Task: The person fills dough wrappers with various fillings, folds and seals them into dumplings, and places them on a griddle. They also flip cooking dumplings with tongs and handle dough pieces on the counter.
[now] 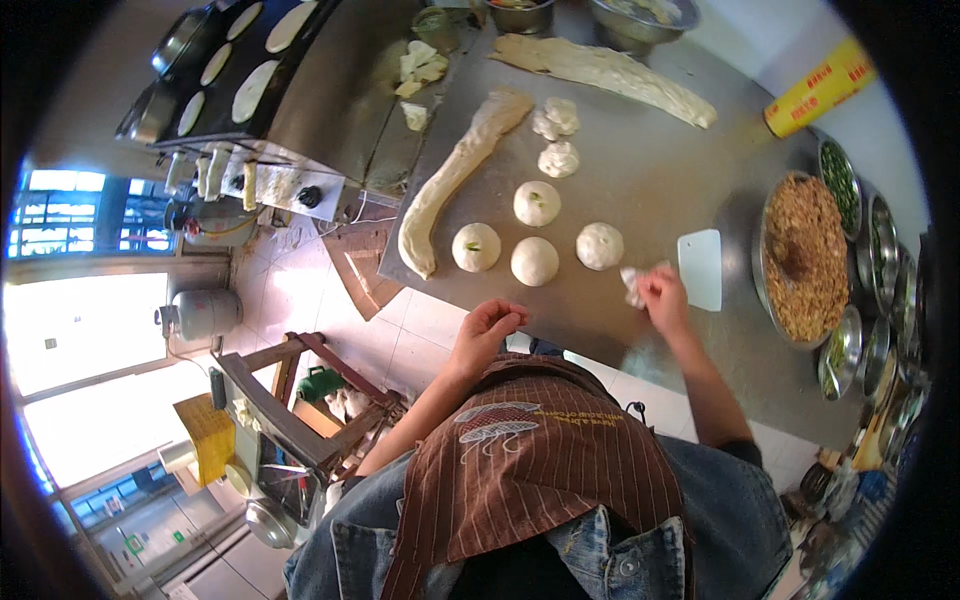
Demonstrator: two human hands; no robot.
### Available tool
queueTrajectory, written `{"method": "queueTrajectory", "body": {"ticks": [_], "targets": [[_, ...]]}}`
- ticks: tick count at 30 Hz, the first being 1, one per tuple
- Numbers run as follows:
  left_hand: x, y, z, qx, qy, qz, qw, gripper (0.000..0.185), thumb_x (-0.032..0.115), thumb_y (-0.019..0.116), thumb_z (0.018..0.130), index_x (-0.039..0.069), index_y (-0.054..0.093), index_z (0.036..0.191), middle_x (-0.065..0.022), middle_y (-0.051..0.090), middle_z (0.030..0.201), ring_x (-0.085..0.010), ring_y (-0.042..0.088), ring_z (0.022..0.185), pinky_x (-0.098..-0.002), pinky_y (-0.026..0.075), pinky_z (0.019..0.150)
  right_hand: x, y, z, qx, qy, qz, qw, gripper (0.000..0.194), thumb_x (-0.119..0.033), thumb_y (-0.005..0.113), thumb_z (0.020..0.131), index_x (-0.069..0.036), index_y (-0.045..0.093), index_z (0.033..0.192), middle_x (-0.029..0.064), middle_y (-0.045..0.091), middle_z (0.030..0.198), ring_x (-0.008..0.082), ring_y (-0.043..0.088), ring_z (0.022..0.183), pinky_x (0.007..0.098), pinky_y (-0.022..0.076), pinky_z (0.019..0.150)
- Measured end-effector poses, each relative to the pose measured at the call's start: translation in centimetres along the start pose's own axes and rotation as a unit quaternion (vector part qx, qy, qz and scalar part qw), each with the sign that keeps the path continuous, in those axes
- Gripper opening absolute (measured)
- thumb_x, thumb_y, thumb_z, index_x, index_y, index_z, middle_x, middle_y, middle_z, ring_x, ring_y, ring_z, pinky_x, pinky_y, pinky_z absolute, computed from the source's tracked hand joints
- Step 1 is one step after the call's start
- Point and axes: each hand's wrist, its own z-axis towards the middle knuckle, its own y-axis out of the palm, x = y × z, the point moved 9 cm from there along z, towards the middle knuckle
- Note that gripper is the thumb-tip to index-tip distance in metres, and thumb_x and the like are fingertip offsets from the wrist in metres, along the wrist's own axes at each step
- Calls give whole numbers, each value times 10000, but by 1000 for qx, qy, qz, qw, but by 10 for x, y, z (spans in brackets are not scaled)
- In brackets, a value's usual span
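Observation:
Between the fingers and thumb of my right hand is a small whitish crumpled piece, perhaps dough or cloth, low over the steel tabletop. My left hand hangs at the near edge of the table, fingers curled, with nothing visible in it. Several smooth round dough balls lie beyond my hands; two of them bear green bits on top. Rougher dough lumps sit behind them. A long dough strip curves along the left, and another strip stretches across the back. A white dough scraper lies right of my right hand.
At the right stands a large steel bowl of brownish filling, with bowls of chopped greens around it. A yellow printed roll is at the back right. Flat dough pieces lie on a black griddle at the upper left.

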Motion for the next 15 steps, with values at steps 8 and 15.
{"method": "queueTrajectory", "body": {"ticks": [8,15], "targets": [[27,-19,18,-94,36,35,994,165,95,577,956,-18,622,1067,-48,652,996,-120,595,952,-266,469,880,-79,66,-64,-85,73,46,993,94,-47,718,776,-13,699,862,131,613,868,234,623,726,316,508,644],[69,-162,19,-32,85,3,996,153,92,595,948,-24,623,1043,-49,659,951,-114,602,901,-246,472,837,-227,143,22,-106,39,172,978,93,31,711,798,13,704,889,97,639,884,146,640,746,252,532,669]]}}
